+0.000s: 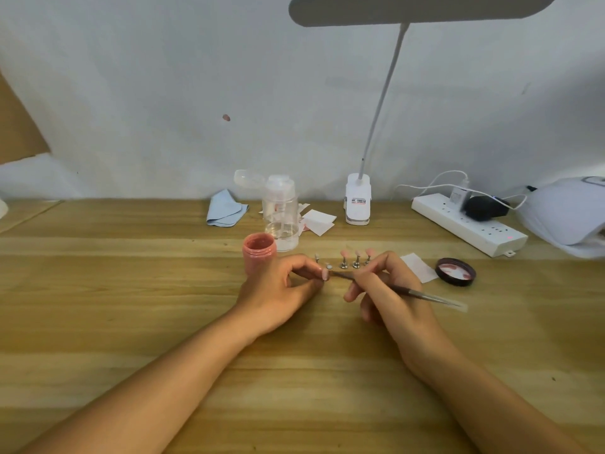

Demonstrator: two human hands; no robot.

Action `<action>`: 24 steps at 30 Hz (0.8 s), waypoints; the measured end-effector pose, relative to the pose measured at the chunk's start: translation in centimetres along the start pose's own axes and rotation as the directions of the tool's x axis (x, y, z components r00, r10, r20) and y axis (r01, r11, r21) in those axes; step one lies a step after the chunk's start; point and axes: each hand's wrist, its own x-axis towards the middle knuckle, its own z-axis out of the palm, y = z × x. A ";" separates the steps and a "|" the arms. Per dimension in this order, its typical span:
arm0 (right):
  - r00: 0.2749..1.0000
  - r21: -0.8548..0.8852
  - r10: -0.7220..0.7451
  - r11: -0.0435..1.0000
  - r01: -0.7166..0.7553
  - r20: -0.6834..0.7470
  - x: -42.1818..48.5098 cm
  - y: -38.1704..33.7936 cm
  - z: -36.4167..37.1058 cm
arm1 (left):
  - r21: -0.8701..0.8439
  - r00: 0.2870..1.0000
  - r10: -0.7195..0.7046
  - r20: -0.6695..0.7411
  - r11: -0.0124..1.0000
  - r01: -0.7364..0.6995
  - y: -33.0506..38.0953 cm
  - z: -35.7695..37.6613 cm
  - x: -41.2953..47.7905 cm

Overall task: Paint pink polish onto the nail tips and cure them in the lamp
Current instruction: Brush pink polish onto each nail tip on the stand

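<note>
Where the two forearms converge near the middle of the bench (131, 290), the left grip (278, 290) pinches a small nail tip (324, 274) between thumb and forefinger. The right grip (389, 290) is curled round a slim brush (412, 291). Its long axis runs from low right up to the left, with the bristle end pointing at the pinched tip and touching it. Just behind the fingers stands a row of little stands (356, 261), three carrying pink tips. The open pink polish jar (258, 252) sits just behind the left grip, and its lid (455, 271) lies upturned to the right. At the bench's far right edge sits the white curing lamp (563, 214), beside a power strip (468, 224).
</note>
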 end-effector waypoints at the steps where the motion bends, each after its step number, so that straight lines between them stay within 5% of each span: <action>1: 0.999 -0.026 0.015 1.000 -0.015 0.035 0.0 -0.1 0.1 | 0.005 1.000 -0.004 0.001 1.000 0.004 0.0 -0.1 0.0; 18: 1.000 -0.066 -0.004 0.998 0.004 0.007 -0.1 0.4 0.1 | 0.009 0.999 0.039 -0.012 0.999 -0.039 -0.2 -0.1 0.0; 24: 0.984 0.000 -0.125 0.992 0.126 -0.124 -0.1 0.3 0.4 | -0.044 0.997 0.067 -0.035 0.997 -0.069 -0.1 0.0 -0.1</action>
